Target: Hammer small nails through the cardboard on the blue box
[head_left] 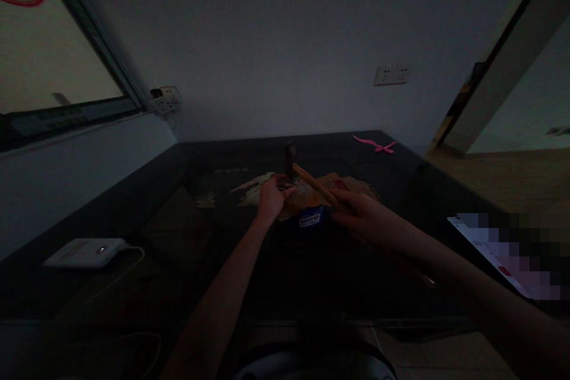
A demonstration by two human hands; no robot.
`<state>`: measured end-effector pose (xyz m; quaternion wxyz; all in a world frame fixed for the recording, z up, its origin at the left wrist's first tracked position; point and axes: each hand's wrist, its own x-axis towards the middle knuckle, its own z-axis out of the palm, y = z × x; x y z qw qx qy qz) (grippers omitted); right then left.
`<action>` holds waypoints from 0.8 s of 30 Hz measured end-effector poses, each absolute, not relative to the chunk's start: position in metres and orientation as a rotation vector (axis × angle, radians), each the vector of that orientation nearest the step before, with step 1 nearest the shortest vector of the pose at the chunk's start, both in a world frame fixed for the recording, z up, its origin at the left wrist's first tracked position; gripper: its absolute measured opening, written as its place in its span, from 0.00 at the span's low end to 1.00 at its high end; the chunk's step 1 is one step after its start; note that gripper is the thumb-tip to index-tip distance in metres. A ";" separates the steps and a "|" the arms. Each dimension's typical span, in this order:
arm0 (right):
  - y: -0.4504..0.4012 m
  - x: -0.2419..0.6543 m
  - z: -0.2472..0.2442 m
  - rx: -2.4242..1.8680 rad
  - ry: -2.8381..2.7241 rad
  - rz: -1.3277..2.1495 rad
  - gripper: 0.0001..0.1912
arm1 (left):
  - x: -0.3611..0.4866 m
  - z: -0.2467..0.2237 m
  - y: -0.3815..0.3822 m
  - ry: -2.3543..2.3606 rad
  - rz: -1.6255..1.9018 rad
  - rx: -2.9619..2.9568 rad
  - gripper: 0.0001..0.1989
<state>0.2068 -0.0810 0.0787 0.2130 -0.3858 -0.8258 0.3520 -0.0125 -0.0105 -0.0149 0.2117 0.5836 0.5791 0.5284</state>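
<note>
A hammer with a wooden handle [315, 183] and a dark metal head slants across the middle of the view. My right hand [363, 217] is wrapped round its handle, and the handle's end shows beyond the wrist. My left hand [274, 195] rests right beside the hammer head with thumb and fingers pinched together; what they hold is too small and dark to make out. Under both hands lies a torn brown piece of cardboard [303, 197] on the black table. A small blue box [310, 217] sits at its near edge, between my hands.
The black table [222, 285] meets a grey wall. On it are a white device with a cable [86, 253] at left, a pink ribbon-like strip [376, 145] at the far right, and a partly blurred pale sheet [487, 252] at right. Sockets [392, 75] are on the wall.
</note>
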 end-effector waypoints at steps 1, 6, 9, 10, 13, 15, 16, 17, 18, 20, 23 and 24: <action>-0.081 0.207 0.077 -1.086 -2.288 1.004 0.17 | -0.013 -0.015 -0.010 1.622 1.463 1.632 0.16; -0.084 0.207 0.074 -1.163 -2.225 1.180 0.16 | -0.015 -0.018 -0.009 1.632 1.451 1.693 0.15; -0.089 0.209 0.081 -1.160 -2.186 1.178 0.17 | -0.015 -0.021 -0.007 1.584 1.475 1.638 0.16; -0.090 0.209 0.082 -1.153 -2.177 1.170 0.18 | -0.015 -0.022 -0.007 1.577 1.486 1.618 0.17; -0.090 0.208 0.080 -1.146 -2.165 1.199 0.18 | -0.015 -0.022 -0.007 1.602 1.484 1.610 0.17; -0.088 0.207 0.074 -1.153 -2.157 1.268 0.18 | -0.014 -0.020 -0.009 1.623 1.467 1.633 0.17; -0.087 0.208 0.071 -1.151 -2.142 1.302 0.17 | -0.014 -0.019 -0.009 1.620 1.460 1.641 0.17; -0.087 0.209 0.067 -1.145 -2.117 1.327 0.17 | -0.014 -0.018 -0.010 1.608 1.457 1.645 0.16; -0.086 0.210 0.063 -1.136 -2.080 1.346 0.17 | -0.014 -0.018 -0.010 1.593 1.455 1.648 0.16; -0.087 0.216 0.055 -1.113 -1.979 1.371 0.18 | -0.015 -0.017 -0.011 1.579 1.457 1.658 0.14; -0.092 0.228 0.043 -1.128 -1.800 1.393 0.25 | -0.015 -0.016 -0.011 1.569 1.444 1.707 0.13; -0.095 0.232 0.038 -1.145 -1.750 1.394 0.26 | -0.015 -0.015 -0.012 1.553 1.432 1.731 0.13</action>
